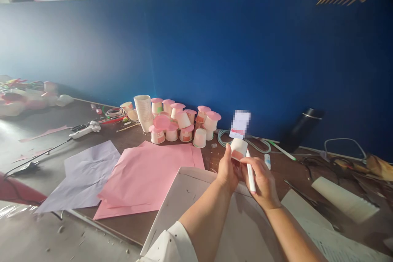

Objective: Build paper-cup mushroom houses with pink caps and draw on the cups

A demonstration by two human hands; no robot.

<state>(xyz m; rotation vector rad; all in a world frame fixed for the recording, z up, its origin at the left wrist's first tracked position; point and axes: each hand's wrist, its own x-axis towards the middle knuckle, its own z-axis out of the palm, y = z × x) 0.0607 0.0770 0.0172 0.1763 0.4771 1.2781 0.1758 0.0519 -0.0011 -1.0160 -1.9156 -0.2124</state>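
Note:
My left hand (227, 170) is closed around a white paper cup (239, 145) that is partly coloured orange-pink low on its side. Between the fingers of my right hand (262, 178) is a white marker pen (251, 177), slanting beside the cup. The marker's upper tip lies close to the cup; whether it touches, I cannot tell. Both hands are above a white shallow box (190, 190). Just beyond them stands a phone (238, 131) with a blurred screen. A marker cap or short blue-and-white piece (267, 161) lies to the right.
Several cups with pink paper tops (186, 132) cluster near the blue partition (196, 57), beside a tall cup stack (143, 112). Pink paper (153, 176) and pale purple paper (86, 176) lie left. A black bottle (299, 129) and another cup stack (344, 199) are right.

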